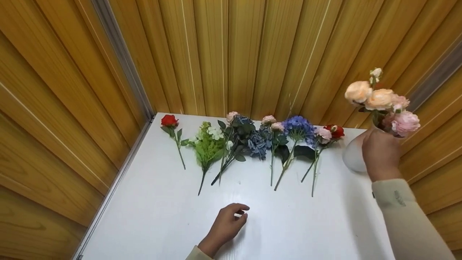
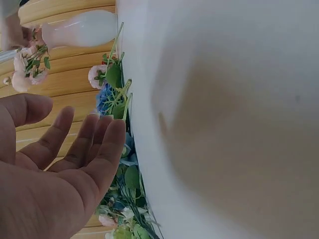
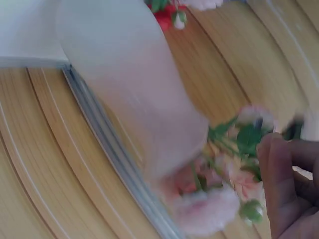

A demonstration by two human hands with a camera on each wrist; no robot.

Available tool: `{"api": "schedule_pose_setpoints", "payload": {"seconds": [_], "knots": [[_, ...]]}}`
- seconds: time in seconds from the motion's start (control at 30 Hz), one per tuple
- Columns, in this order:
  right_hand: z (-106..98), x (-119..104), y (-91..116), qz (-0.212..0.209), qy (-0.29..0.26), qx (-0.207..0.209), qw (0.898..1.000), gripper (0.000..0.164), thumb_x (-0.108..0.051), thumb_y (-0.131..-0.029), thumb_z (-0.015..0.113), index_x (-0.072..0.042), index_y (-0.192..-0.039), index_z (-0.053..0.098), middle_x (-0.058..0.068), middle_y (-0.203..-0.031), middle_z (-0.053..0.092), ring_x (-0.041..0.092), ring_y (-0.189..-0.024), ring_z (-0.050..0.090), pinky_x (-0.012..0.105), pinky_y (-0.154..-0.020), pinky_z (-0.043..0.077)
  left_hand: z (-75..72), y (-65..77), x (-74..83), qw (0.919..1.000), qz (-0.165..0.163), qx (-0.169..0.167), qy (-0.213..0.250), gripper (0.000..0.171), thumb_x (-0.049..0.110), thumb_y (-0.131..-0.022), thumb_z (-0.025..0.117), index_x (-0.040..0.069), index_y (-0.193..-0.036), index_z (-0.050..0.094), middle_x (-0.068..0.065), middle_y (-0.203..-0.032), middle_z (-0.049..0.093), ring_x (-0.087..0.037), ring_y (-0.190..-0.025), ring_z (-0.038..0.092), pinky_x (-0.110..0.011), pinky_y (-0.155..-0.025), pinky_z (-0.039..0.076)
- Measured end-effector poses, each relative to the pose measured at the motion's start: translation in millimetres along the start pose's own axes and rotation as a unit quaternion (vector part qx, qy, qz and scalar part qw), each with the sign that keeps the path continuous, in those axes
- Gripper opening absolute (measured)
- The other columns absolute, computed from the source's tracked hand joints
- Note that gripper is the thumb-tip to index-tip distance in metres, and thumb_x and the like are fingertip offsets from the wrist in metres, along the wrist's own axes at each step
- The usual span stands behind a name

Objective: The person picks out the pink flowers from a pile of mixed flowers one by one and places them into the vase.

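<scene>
My right hand (image 1: 382,155) is at the neck of a white-and-pink vase (image 1: 353,155) at the table's right. In the right wrist view, its thumb and finger (image 3: 274,164) come together as a pinch on an artificial flower's stem, mostly hidden by the fingers. Peach flowers (image 1: 379,99) and pink flowers (image 1: 406,123) rise above the vase mouth; green leaves (image 3: 249,139) show beside the fingertips. My left hand (image 1: 225,224) hovers over the table's near middle, holding nothing, fingers loosely bent and thumb apart, as the left wrist view also shows.
Across the white table (image 1: 151,213) lies a row of artificial flowers: a red rose (image 1: 169,121), a green-and-white spray (image 1: 208,146), dark blue flowers (image 1: 258,144), a purple-blue hydrangea (image 1: 299,128) and pink ones (image 1: 323,133). Wood-grain panels (image 1: 245,57) stand behind and at both sides.
</scene>
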State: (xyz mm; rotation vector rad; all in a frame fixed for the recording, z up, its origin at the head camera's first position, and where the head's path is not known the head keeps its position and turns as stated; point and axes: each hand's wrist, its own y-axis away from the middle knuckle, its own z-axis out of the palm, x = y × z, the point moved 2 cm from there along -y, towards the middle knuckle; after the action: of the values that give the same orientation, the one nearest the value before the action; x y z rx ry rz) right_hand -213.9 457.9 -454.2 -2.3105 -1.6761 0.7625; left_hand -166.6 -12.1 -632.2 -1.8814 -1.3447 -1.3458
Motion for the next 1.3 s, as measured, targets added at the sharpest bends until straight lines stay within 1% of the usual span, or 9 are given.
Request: {"api": "schedule_pose_setpoints", "payload": {"seconds": [0.1, 0.27, 0.4, 0.53, 0.7, 0.93, 1.03, 1.13, 1.3], "knots": [[29.0, -3.2, 45.9, -0.03, 0.001, -0.035, 0.999, 0.031, -0.005, -0.109, 0.059, 0.019, -0.089, 0.066, 0.038, -0.073, 0.066, 0.054, -0.06, 0.065, 0.071, -0.058, 0.057, -14.9, -11.2, -1.6, 0.9958, 0.025, 0.081, -0.036, 0.018, 0.011, -0.107, 0.074, 0.006, -0.124, 0.079, -0.003, -0.119, 0.079, -0.014, -0.106, 0.073, -0.03, -0.087, 0.064], [76.5, -30.6, 123.2, -0.05, -0.021, -0.113, 0.992, 0.024, -0.006, -0.1, 0.071, 0.013, -0.085, 0.072, 0.031, -0.073, 0.072, 0.046, -0.059, 0.07, 0.062, -0.054, 0.058, -54.1, -57.4, -11.2, 0.9618, 0.028, 0.234, -0.139, 0.017, 0.015, -0.104, 0.081, 0.003, -0.116, 0.079, -0.011, -0.102, 0.078, -0.024, -0.091, 0.075, -0.042, -0.08, 0.064], [97.9, -63.3, 167.8, -0.009, -0.052, -0.221, 0.974, 0.02, -0.01, -0.103, 0.074, 0.009, -0.1, 0.081, 0.028, -0.09, 0.082, 0.033, -0.068, 0.077, 0.048, -0.059, 0.062, -68.9, -107.5, -39.1, 0.9474, 0.007, 0.255, -0.193, 0.039, 0.034, -0.103, 0.086, -0.001, -0.118, 0.078, -0.019, -0.106, 0.08, -0.036, -0.094, 0.078, -0.054, -0.08, 0.064], [106.0, -93.1, 198.1, 0.012, -0.063, -0.271, 0.961, 0.017, -0.012, -0.103, 0.077, 0.005, -0.101, 0.082, 0.017, -0.084, 0.084, 0.018, -0.065, 0.071, 0.036, -0.056, 0.058, -68.8, -133.4, -53.1, 0.953, 0.002, 0.234, -0.192, 0.035, 0.031, -0.097, 0.092, -0.001, -0.106, 0.082, -0.018, -0.101, 0.083, -0.037, -0.091, 0.08, -0.052, -0.079, 0.066], [109.8, -121.9, 222.3, 0.019, -0.082, -0.302, 0.949, 0.015, -0.014, -0.101, 0.08, 0.0, -0.1, 0.083, 0.001, -0.071, 0.078, 0.01, -0.062, 0.064, 0.03, -0.056, 0.053, -75.1, -118.6, -33.3, 0.971, -0.039, 0.207, -0.113, 0.01, 0.008, -0.096, 0.088, 0.003, -0.09, 0.083, -0.011, -0.089, 0.082, -0.029, -0.087, 0.079, -0.047, -0.081, 0.067], [114.3, -131.4, 239.7, 0.021, -0.102, -0.307, 0.946, 0.011, -0.015, -0.099, 0.082, -0.004, -0.097, 0.083, -0.004, -0.067, 0.074, 0.01, -0.063, 0.061, 0.031, -0.059, 0.051, -83.5, -105.1, -30.3, 0.9741, -0.044, 0.208, -0.076, 0.048, 0.001, -0.101, 0.067, 0.017, -0.06, 0.048, 0.003, -0.062, 0.041, -0.016, -0.062, 0.036, -0.033, -0.065, 0.036], [117.2, -132.3, 241.6, 0.031, -0.113, -0.315, 0.942, 0.01, -0.014, -0.1, 0.08, -0.005, -0.098, 0.083, -0.003, -0.074, 0.078, 0.01, -0.067, 0.067, 0.033, -0.062, 0.057, -85.2, -99.9, -27.2, 0.9725, -0.029, 0.224, -0.057, 0.039, 0.001, -0.103, 0.068, 0.013, -0.066, 0.061, 0.004, -0.066, 0.054, -0.012, -0.065, 0.047, -0.03, -0.067, 0.044], [117.0, -135.9, 240.0, 0.038, -0.126, -0.32, 0.938, 0.009, -0.014, -0.102, 0.079, -0.006, -0.1, 0.084, -0.001, -0.082, 0.082, 0.011, -0.075, 0.074, 0.037, -0.069, 0.064, -82.3, -92.6, -22.1, 0.9748, -0.021, 0.222, 0.007, 0.016, 0.0, -0.106, 0.071, -0.001, -0.094, 0.081, -0.007, -0.085, 0.079, -0.012, -0.078, 0.072, -0.03, -0.071, 0.062], [104.8, -146.8, 224.5, 0.058, -0.168, -0.313, 0.933, 0.012, -0.015, -0.105, 0.076, -0.008, -0.107, 0.085, 0.001, -0.094, 0.085, 0.013, -0.08, 0.077, 0.036, -0.071, 0.065, -71.0, -74.0, -8.6, 0.9726, -0.006, 0.196, 0.124, 0.02, -0.003, -0.109, 0.069, -0.012, -0.124, 0.079, -0.025, -0.106, 0.083, -0.018, -0.086, 0.082, -0.03, -0.075, 0.07]]}}
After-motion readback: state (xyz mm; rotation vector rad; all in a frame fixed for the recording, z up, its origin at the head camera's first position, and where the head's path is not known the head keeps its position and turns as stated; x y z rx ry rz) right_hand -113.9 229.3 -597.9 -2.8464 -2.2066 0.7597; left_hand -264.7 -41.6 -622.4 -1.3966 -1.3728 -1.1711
